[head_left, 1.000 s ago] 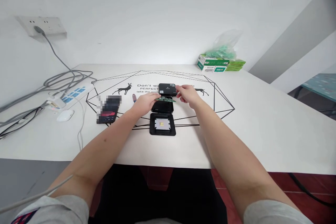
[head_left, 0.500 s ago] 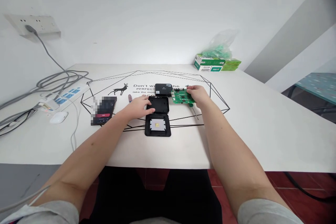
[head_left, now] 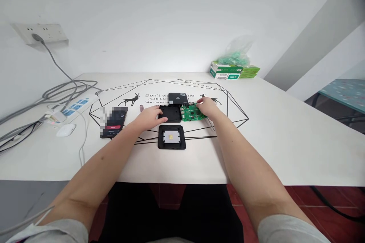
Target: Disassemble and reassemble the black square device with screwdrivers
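Note:
My left hand (head_left: 150, 118) grips the left edge of a black open case shell (head_left: 172, 114), thumb at its lower corner and fingers at its upper side. My right hand (head_left: 207, 107) holds a green circuit board (head_left: 192, 112) by its upper right part. The board lies just right of the shell, its left edge by the shell's right side. Below the shell rests a black square cover (head_left: 172, 146) with a pale metal plate and a yellowish pad. Behind the shell and board is a black box (head_left: 177, 98). A thin screwdriver (head_left: 211, 124) is partly hidden under my right hand.
A phone (head_left: 115, 122) lies on the left, with a white earphone case (head_left: 66, 130), a power strip (head_left: 81, 105) and grey cables beyond it. Green-and-white boxes (head_left: 226, 68) with a plastic bag stand at the back right.
My right hand has moved the circuit board slightly left and down, flatter beside the shell. The shell has shifted a little left and up from the square cover. My left hand keeps its grip.

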The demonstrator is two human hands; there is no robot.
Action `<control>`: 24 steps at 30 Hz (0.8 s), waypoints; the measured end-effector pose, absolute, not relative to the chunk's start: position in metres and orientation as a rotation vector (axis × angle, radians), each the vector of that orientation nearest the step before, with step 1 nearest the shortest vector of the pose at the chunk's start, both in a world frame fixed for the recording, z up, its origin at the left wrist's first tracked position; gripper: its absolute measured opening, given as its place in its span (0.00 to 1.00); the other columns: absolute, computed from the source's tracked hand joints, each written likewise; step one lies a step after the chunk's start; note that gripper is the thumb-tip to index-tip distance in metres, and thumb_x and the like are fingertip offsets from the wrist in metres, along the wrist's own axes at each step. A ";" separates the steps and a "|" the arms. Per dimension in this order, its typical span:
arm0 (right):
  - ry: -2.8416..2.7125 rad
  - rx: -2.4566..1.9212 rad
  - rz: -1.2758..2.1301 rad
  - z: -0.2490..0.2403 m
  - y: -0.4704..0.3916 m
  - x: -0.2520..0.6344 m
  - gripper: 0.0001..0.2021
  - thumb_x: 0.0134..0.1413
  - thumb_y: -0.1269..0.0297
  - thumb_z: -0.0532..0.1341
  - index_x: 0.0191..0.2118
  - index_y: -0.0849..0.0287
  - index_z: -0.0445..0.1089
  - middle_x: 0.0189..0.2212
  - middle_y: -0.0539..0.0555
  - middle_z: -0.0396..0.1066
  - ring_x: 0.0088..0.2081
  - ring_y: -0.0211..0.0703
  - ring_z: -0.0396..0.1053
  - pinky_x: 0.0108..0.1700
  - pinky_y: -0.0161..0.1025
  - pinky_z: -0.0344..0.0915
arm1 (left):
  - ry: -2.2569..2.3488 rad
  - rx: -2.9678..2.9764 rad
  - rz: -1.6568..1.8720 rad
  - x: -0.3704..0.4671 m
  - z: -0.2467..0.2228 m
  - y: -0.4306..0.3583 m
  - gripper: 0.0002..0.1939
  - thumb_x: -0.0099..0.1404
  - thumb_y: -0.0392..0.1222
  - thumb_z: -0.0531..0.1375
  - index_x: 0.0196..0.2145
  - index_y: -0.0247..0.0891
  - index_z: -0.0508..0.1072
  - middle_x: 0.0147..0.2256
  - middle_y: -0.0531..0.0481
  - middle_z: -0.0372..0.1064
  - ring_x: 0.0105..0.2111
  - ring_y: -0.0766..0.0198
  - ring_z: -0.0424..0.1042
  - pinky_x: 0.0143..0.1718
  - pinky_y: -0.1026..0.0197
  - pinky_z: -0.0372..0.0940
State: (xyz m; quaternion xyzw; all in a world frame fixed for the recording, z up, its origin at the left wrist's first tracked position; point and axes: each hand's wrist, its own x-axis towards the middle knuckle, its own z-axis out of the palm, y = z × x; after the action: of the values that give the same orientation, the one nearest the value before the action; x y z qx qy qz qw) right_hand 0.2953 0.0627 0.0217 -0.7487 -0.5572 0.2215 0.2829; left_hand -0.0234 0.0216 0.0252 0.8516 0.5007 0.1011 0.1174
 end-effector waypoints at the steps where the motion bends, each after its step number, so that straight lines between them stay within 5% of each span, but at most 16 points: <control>1: -1.514 -2.017 0.584 0.023 0.061 0.294 0.15 0.63 0.70 0.67 0.54 0.63 0.81 0.46 0.63 0.83 0.45 0.50 0.79 0.48 0.41 0.74 | 1.472 2.489 0.293 -0.023 0.025 0.022 0.29 0.76 0.67 0.55 0.54 0.43 0.82 0.62 0.38 0.76 0.65 0.36 0.72 0.71 0.35 0.57; 11: -1.752 -2.135 0.427 0.034 0.052 0.283 0.19 0.71 0.69 0.61 0.62 0.66 0.77 0.58 0.70 0.81 0.58 0.56 0.79 0.55 0.43 0.72 | 1.440 2.494 0.309 -0.023 0.023 0.024 0.30 0.76 0.67 0.55 0.57 0.42 0.81 0.60 0.38 0.75 0.62 0.37 0.73 0.68 0.37 0.60; 24: -1.912 -2.307 0.262 0.041 0.043 0.274 0.17 0.71 0.63 0.60 0.58 0.61 0.79 0.58 0.70 0.80 0.59 0.63 0.80 0.56 0.51 0.75 | 1.416 2.507 0.353 -0.022 0.020 0.026 0.28 0.76 0.66 0.56 0.55 0.41 0.81 0.57 0.38 0.76 0.60 0.38 0.73 0.63 0.41 0.65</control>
State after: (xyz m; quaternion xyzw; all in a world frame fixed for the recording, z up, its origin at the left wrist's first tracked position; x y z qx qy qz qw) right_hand 0.2740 0.0430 0.0412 -0.7654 -0.6342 0.0869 0.0669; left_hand -0.0218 0.0260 0.0204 0.8580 0.4846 0.1207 0.1200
